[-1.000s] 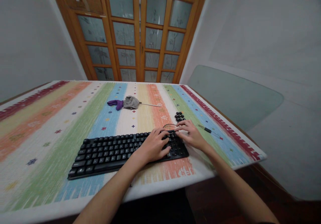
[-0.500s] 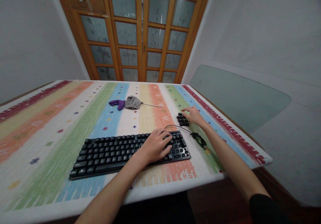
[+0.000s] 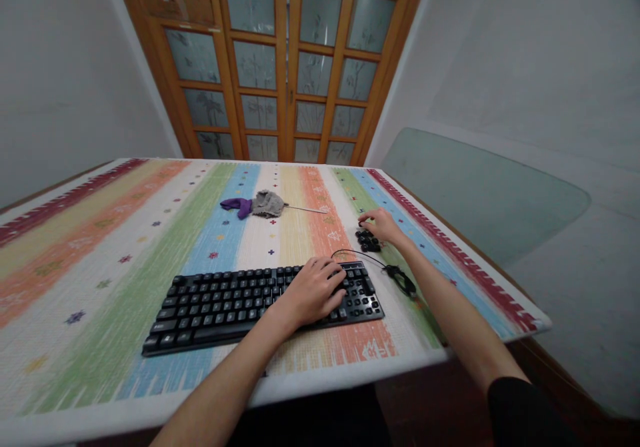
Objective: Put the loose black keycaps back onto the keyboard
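Observation:
A black keyboard (image 3: 220, 307) lies near the front of the table, and bare switches show at its right end where keycaps are off. My left hand (image 3: 313, 291) rests over the right part of the keyboard with its fingers spread. Beyond the keyboard's right end is a small cluster of loose black keycaps (image 3: 367, 240). My right hand (image 3: 383, 227) is just above and beside this cluster, thumb and forefinger pinched around a small dark keycap (image 3: 361, 223). The keyboard's cable (image 3: 400, 280) lies bundled under my right forearm.
Farther back lie a grey cloth (image 3: 267, 204), a purple cloth (image 3: 237, 206) and a thin metal rod (image 3: 307, 209). A striped tablecloth (image 3: 115, 253) covers the table. Wooden doors with glass panes (image 3: 260, 63) stand behind it, and a pale glass panel (image 3: 480, 187) is at the right.
My right hand has shifted slightly from the keycap cluster toward its far side, and a keycap now shows at its fingertips. My left hand stays on the keyboard. The view has turned slightly.

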Demonstrator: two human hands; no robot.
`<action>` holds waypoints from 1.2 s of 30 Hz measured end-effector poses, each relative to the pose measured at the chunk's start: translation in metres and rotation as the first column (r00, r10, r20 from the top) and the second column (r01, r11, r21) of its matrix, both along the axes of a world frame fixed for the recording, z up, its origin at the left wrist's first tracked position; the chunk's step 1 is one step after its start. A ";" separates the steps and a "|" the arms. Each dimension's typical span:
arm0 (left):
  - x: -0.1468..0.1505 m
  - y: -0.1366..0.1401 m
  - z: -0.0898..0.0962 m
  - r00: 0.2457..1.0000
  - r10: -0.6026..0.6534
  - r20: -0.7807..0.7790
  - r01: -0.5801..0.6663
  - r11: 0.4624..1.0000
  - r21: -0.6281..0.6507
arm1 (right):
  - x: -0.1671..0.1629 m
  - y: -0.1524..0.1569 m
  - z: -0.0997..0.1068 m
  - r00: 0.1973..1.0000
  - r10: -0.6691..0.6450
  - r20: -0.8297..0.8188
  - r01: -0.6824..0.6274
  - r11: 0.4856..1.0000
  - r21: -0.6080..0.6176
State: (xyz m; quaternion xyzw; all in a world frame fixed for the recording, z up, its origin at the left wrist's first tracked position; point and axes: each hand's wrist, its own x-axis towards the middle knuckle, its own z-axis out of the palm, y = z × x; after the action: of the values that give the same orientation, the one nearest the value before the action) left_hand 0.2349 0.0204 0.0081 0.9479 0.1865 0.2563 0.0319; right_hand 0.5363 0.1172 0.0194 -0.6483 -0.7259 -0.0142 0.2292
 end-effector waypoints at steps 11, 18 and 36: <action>0.002 -0.002 -0.005 0.999 -0.037 0.021 0.037 0.999 0.002 | -0.048 -0.123 -0.005 0.892 0.373 -0.256 -0.342 0.927 0.157; 0.003 0.001 -0.009 0.998 -0.060 0.033 0.060 0.998 -0.022 | -0.068 -0.154 -0.018 0.871 0.452 -0.192 -0.410 0.884 0.224; 0.003 0.001 -0.010 0.997 -0.067 0.042 0.068 0.997 -0.021 | -0.075 -0.153 -0.024 0.875 0.479 0.070 -0.475 0.822 0.314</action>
State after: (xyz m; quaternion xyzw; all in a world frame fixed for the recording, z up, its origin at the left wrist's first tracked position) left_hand 0.2378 0.0213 -0.0019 0.9477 0.1564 0.2727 0.0553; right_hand 0.4616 -0.0361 -0.0042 -0.4002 -0.8512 -0.0704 0.3321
